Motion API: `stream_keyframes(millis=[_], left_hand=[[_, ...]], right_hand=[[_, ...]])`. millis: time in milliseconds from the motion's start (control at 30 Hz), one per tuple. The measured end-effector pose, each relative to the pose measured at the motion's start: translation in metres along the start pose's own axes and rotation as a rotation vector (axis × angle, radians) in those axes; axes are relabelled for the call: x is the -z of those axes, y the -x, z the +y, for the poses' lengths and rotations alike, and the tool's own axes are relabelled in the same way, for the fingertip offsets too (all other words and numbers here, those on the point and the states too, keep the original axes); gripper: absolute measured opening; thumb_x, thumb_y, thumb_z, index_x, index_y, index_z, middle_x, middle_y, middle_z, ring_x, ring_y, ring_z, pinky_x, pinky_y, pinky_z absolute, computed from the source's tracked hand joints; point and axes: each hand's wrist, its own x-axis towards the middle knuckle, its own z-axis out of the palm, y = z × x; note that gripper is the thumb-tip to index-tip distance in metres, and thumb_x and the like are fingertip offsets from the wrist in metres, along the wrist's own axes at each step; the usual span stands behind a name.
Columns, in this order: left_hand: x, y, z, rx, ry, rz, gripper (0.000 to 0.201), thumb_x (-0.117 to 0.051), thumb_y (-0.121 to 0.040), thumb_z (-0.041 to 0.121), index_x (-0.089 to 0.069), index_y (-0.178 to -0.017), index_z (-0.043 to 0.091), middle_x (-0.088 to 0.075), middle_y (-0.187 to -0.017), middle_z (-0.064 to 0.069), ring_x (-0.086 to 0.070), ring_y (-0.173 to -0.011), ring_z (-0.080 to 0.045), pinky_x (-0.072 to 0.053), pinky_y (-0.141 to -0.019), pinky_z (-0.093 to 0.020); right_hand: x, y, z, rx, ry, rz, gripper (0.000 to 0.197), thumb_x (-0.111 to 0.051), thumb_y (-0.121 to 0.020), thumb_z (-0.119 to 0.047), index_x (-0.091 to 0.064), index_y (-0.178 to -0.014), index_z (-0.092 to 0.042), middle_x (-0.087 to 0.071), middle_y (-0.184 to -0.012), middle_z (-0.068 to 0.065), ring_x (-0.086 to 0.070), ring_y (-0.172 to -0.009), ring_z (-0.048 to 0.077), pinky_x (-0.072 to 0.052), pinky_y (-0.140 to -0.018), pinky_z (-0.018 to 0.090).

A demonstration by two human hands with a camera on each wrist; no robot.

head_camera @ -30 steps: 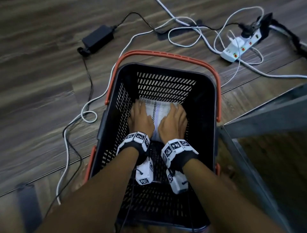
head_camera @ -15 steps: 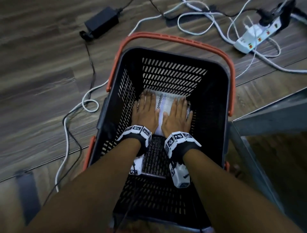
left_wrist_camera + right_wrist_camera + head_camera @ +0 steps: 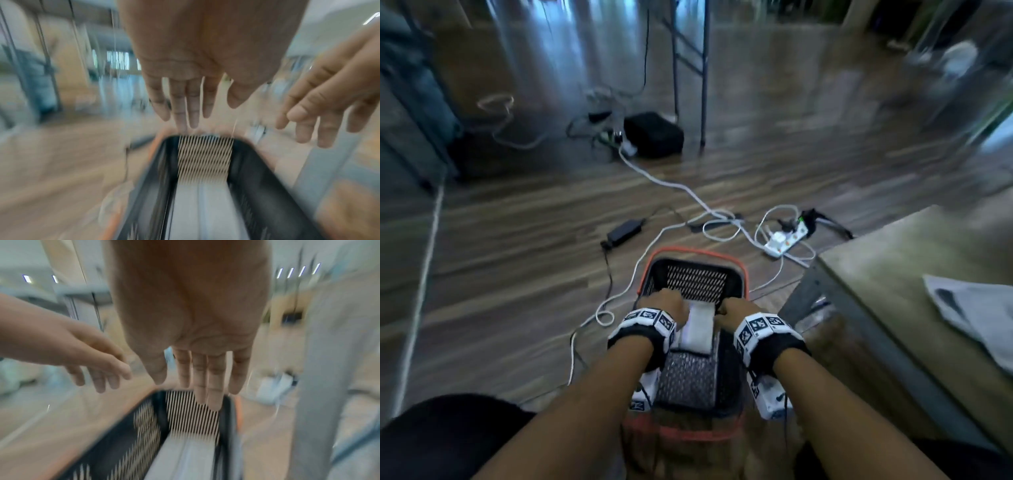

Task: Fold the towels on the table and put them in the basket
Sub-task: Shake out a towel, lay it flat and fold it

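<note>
A black mesh basket point(image 3: 698, 279) with an orange rim stands on the floor below me. A folded white towel point(image 3: 700, 327) lies flat in its far half, also seen as a towel point(image 3: 203, 211) and towel point(image 3: 185, 459) in the blurred wrist views. My left hand point(image 3: 666, 303) hovers above the basket at the towel's left, fingers straight and empty point(image 3: 185, 110). My right hand point(image 3: 732, 310) hovers at the towel's right, fingers likewise straight and empty point(image 3: 207, 382). Another towel point(image 3: 976, 311), white with grey marks, lies unfolded on the table at the right.
The wooden table point(image 3: 893, 274) with a grey metal frame stands right of the basket. Cables, a black power adapter point(image 3: 623, 231) and a white power strip point(image 3: 786, 241) lie on the floor beyond the basket. A black box point(image 3: 654, 133) sits farther back.
Both hands have lifted off the folded towel and out of the basket, leaving it inside. My head has risen, so the room and table come into view.
</note>
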Motion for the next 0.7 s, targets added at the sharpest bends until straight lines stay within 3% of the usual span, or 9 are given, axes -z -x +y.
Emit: stream_keyframes(millis=[100, 167, 267, 367, 433, 600, 700], left_hand=[[0.061, 0.049, 0.025, -0.134, 0.04, 0.17, 0.035, -0.042, -0.088, 0.037, -0.057, -0.106, 0.01, -0.063, -0.114, -0.014, -0.059, -0.104, -0.032, -0.048, -0.089, -0.039], [0.1, 0.086, 0.044, -0.202, 0.062, 0.256, 0.032, -0.045, -0.088, 0.036, -0.06, -0.107, 0.016, -0.065, -0.112, -0.012, -0.061, -0.102, -0.031, -0.05, -0.087, -0.036], [0.14, 0.142, 0.073, -0.295, 0.021, 0.325, 0.032, -0.045, -0.09, 0.04, -0.059, -0.113, 0.022, -0.064, -0.115, -0.009, -0.06, -0.105, -0.03, -0.047, -0.084, -0.035], [0.166, 0.178, 0.104, -0.392, 0.017, 0.344, 0.034, -0.044, -0.091, 0.037, -0.062, -0.106, 0.012, -0.065, -0.111, -0.014, -0.061, -0.1, -0.03, -0.049, -0.084, -0.036], [0.174, 0.197, 0.125, -0.481, 0.012, 0.349, 0.034, -0.045, -0.091, 0.035, -0.063, -0.103, 0.009, -0.067, -0.107, -0.015, -0.062, -0.096, -0.031, -0.05, -0.083, -0.035], [0.177, 0.231, 0.179, -0.631, -0.099, 0.352, 0.036, -0.043, -0.092, 0.042, -0.062, -0.107, 0.015, -0.066, -0.11, -0.009, -0.06, -0.1, -0.029, -0.048, -0.083, -0.035], [0.167, 0.237, 0.215, -0.733, -0.121, 0.333, 0.038, -0.042, -0.092, 0.046, -0.059, -0.111, 0.018, -0.063, -0.115, -0.009, -0.058, -0.103, -0.029, -0.049, -0.086, -0.039]], right_hand=[[0.057, 0.072, -0.002, 0.03, -0.028, 0.158, 0.025, -0.051, -0.089, -0.032, -0.054, -0.077, -0.01, -0.059, -0.086, 0.014, -0.06, -0.082, 0.03, -0.042, -0.068, 0.029], [0.09, 0.122, 0.001, 0.033, -0.027, 0.267, 0.028, -0.051, -0.088, -0.034, -0.064, -0.095, -0.01, -0.066, -0.1, 0.015, -0.063, -0.093, 0.03, -0.048, -0.077, 0.031], [0.121, 0.197, 0.01, 0.017, -0.025, 0.39, 0.034, -0.05, -0.089, -0.037, -0.06, -0.116, -0.018, -0.061, -0.121, 0.011, -0.059, -0.109, 0.029, -0.047, -0.09, 0.035], [0.136, 0.264, 0.025, -0.026, -0.018, 0.474, 0.032, -0.05, -0.09, -0.041, -0.064, -0.11, -0.02, -0.062, -0.12, 0.006, -0.059, -0.107, 0.026, -0.045, -0.084, 0.031], [0.137, 0.299, 0.041, -0.089, 0.007, 0.492, 0.034, -0.049, -0.09, -0.044, -0.064, -0.11, -0.021, -0.063, -0.119, 0.004, -0.059, -0.107, 0.025, -0.047, -0.089, 0.034], [0.139, 0.366, 0.094, -0.256, 0.016, 0.541, 0.039, -0.05, -0.09, -0.048, -0.06, -0.116, -0.02, -0.06, -0.124, 0.003, -0.056, -0.111, 0.023, -0.046, -0.092, 0.036], [0.139, 0.397, 0.132, -0.343, -0.023, 0.584, 0.034, -0.051, -0.088, -0.05, -0.062, -0.108, -0.023, -0.061, -0.119, 0.002, -0.058, -0.105, 0.022, -0.047, -0.092, 0.04]])
